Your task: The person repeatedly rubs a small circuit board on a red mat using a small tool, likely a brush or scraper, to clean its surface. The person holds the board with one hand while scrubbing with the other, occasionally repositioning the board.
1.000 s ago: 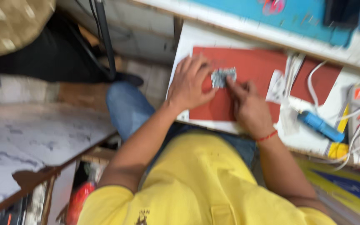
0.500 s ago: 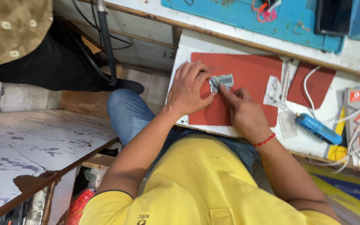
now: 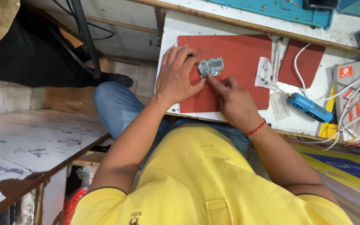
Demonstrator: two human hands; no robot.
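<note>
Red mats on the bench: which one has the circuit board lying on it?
The large red mat, where both hands work on the small green circuit board. The smaller red mat, farther right past the paper scraps, is bare.

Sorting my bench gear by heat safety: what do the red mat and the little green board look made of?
The red mat looks like matte silicone or rubber: flat, dull, no glare. The green board, pinched between left hand and right hand, appears to be rigid circuit-board laminate with small metallic parts.
</note>
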